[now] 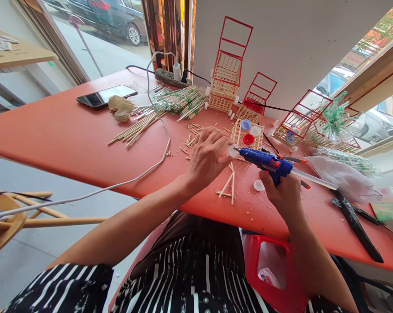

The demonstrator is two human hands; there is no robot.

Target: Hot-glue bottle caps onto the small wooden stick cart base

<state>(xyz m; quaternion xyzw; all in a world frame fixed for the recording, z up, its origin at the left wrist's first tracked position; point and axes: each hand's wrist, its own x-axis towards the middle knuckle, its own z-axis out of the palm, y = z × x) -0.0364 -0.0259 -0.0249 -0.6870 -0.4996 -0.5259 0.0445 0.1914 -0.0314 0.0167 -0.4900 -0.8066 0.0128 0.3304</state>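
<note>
My right hand [283,195] is wrapped round the handle of a blue hot glue gun [264,161], a clear glue stick running out of its back end. The nozzle points left and meets a small white bottle cap [233,150]. That cap is pinched in the fingers of my left hand [209,154]. Just behind the gun stands a small stick frame [238,134] with a blue cap [245,124], a red cap [248,139] and a whitish cap on it. Below my hands lie a few joined wooden sticks [232,187] and a loose white cap [258,185].
Red-railed stick models [227,74] line the wall. Bundled sticks [183,102], a phone [107,95] and a power strip [170,78] are at the back left. A white cable [144,174] crosses the table. Black-handled cutters [356,224] and plastic bags [343,176] lie right.
</note>
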